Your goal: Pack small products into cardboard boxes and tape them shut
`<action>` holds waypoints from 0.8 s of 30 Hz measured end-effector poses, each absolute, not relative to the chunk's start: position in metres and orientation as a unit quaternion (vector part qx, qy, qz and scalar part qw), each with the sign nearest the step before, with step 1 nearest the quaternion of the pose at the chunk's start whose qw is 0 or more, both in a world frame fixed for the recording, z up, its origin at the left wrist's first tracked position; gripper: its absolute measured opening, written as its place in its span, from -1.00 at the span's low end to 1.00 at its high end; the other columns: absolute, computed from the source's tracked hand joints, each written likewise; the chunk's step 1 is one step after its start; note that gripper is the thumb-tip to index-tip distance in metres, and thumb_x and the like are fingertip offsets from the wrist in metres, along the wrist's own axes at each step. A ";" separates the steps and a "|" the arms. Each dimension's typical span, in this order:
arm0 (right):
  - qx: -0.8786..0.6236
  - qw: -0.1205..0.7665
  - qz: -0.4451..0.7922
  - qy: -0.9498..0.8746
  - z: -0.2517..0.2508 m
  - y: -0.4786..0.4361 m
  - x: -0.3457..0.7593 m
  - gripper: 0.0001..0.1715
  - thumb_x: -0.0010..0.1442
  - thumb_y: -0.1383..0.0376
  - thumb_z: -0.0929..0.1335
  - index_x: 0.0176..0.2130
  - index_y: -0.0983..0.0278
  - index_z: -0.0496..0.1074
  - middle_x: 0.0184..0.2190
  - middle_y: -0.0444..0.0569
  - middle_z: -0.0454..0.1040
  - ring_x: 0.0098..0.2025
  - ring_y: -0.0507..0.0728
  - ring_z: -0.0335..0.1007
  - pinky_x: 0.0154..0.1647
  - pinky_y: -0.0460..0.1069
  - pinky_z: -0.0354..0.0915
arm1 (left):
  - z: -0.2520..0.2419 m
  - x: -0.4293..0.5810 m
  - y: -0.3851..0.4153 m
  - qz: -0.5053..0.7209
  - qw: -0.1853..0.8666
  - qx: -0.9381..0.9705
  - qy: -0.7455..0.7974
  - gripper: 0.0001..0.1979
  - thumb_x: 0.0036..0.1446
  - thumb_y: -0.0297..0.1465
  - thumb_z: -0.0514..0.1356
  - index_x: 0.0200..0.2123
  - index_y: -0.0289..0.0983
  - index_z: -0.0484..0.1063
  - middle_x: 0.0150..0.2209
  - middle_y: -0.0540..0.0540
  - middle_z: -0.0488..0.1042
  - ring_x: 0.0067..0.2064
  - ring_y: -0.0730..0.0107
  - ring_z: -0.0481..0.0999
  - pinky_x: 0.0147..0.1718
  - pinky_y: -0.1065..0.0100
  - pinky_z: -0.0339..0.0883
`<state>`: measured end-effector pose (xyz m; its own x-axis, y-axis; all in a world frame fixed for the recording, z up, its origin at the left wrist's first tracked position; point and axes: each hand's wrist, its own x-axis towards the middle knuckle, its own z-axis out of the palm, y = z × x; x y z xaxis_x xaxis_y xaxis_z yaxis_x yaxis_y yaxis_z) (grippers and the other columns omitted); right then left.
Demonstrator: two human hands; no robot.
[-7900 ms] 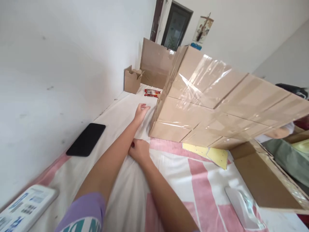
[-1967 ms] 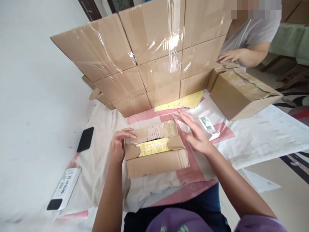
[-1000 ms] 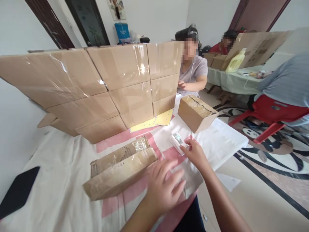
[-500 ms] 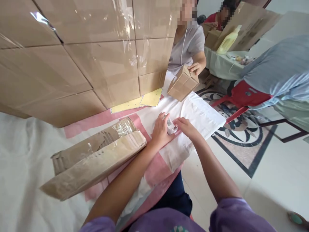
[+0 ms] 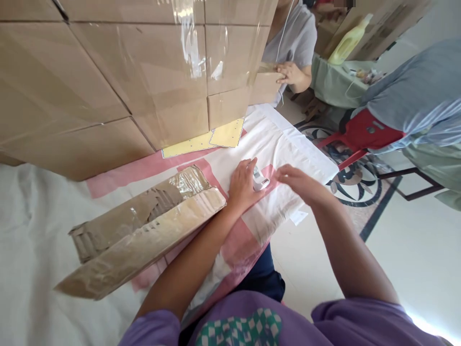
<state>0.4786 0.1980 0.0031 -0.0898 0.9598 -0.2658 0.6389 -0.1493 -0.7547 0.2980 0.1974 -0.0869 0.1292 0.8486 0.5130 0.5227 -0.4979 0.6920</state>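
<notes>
My left hand (image 5: 242, 185) is wrapped round a small white device (image 5: 260, 178) that sits on the white and pink cloth (image 5: 252, 226) of the table. Just to its right, my right hand (image 5: 298, 181) hovers with its fingers pinched together near the device; whether they hold anything I cannot make out. A worn, tape-covered cardboard box (image 5: 140, 228) lies tilted on the cloth to the left of my left arm.
A wall of stacked, taped cardboard boxes (image 5: 137, 72) fills the back. Yellow sheets (image 5: 212, 142) lie at its foot. Another person's hand (image 5: 288, 73) holds a box behind the stack. A red plastic chair (image 5: 363, 134) and a person in grey stand at right.
My left hand left the worn box and took hold of the white device; my right hand came up beside it. The other person lifted their box off the table.
</notes>
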 end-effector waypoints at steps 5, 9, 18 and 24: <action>-0.753 0.062 0.234 -0.612 -0.044 0.151 0.484 -0.80 0.19 0.23 0.34 -0.46 0.22 0.44 -0.12 0.09 0.39 0.09 0.38 0.25 0.24 0.45 0.15 | -0.090 0.298 0.199 0.462 0.176 0.729 0.473 -0.05 0.07 -0.30 0.41 0.43 -0.25 0.03 0.32 -0.37 0.28 0.40 -0.10 0.25 0.32 -0.04 0.24; -0.722 0.204 0.262 -0.608 -0.039 0.129 0.491 -0.73 0.28 0.12 0.29 -0.32 0.20 0.47 -0.16 0.02 0.39 0.00 0.26 0.29 0.19 0.28 0.23 | -0.084 0.299 0.197 0.477 0.175 0.720 0.472 -0.12 0.10 -0.26 0.39 0.40 -0.29 0.10 0.37 -0.42 0.22 0.43 -0.17 0.18 0.37 -0.11 0.14; -0.513 0.336 0.301 -0.730 0.029 0.099 0.449 -0.72 0.44 0.08 0.28 -0.26 0.17 0.39 -0.22 -0.02 0.40 -0.09 0.20 0.32 0.07 0.17 0.27 | 0.005 0.265 0.118 0.509 0.402 0.657 0.384 -0.82 0.34 -0.26 0.27 -0.08 -0.21 0.56 -0.14 -0.09 0.66 -0.10 0.30 0.64 -0.10 0.31 0.48; -0.430 0.334 0.301 -0.783 0.050 0.096 0.406 -0.69 0.40 0.00 0.34 -0.20 0.18 0.37 -0.17 0.03 0.38 -0.03 0.25 0.33 0.08 0.20 0.31 | 0.031 0.222 0.044 0.595 0.155 0.674 0.410 -0.86 0.30 -0.52 0.28 -0.15 -0.17 0.55 -0.24 -0.03 0.64 -0.21 0.35 0.60 -0.16 0.28 0.47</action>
<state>0.4056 0.0956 0.0503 -0.4075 0.8739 0.2649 0.4720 0.4499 -0.7582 0.2219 0.0443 0.0306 -0.0434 0.7374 0.6740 0.3678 -0.6155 0.6971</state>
